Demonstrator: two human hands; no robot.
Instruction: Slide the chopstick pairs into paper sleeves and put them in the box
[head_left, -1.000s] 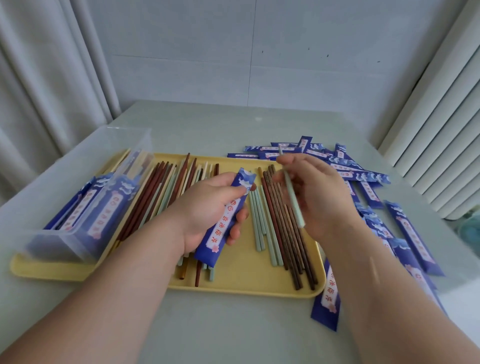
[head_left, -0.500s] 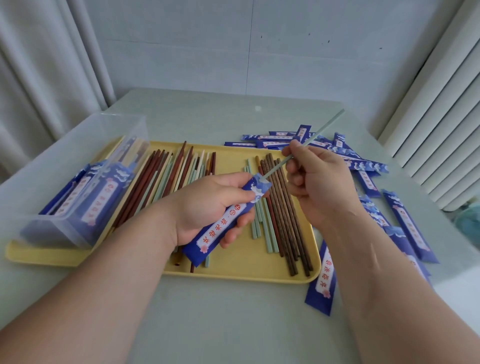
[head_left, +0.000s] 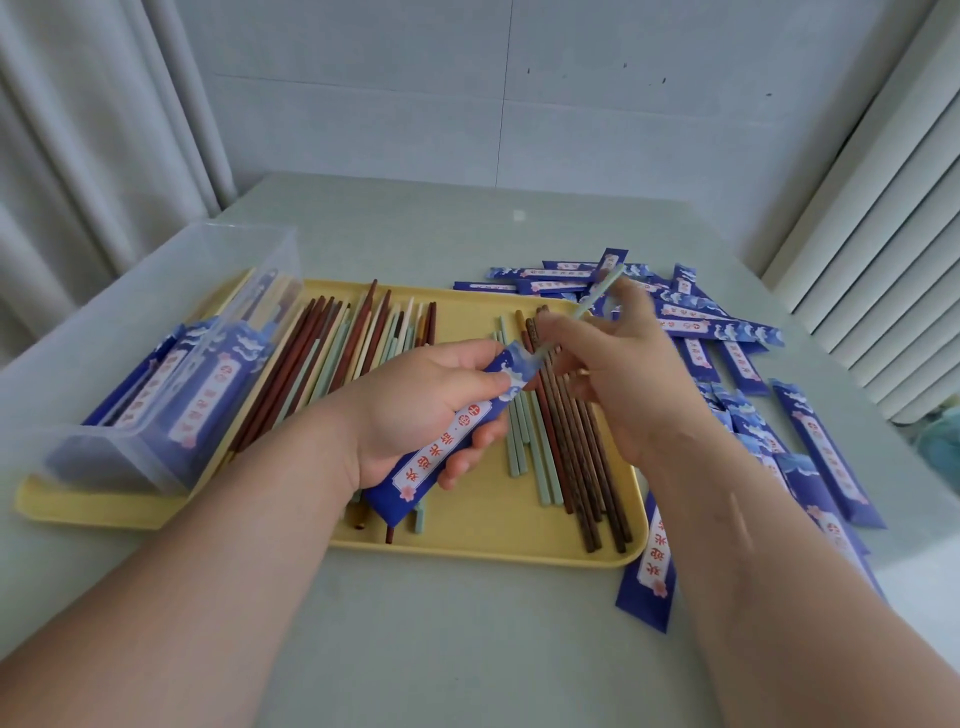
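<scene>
The pale green chopstick (head_left: 602, 291), pinched by the right hand (head_left: 628, 384) right of centre, could snag the lip of the blue paper sleeve (head_left: 447, 447) and crumple it, because the left hand (head_left: 415, 415) grips that sleeve round its middle and may squash the mouth flat. The sleeve slants across frame centre above the yellow tray (head_left: 493, 538), wave-printed open end meeting the stick's lower tip; blur hides whether one stick or a pair is held.
</scene>
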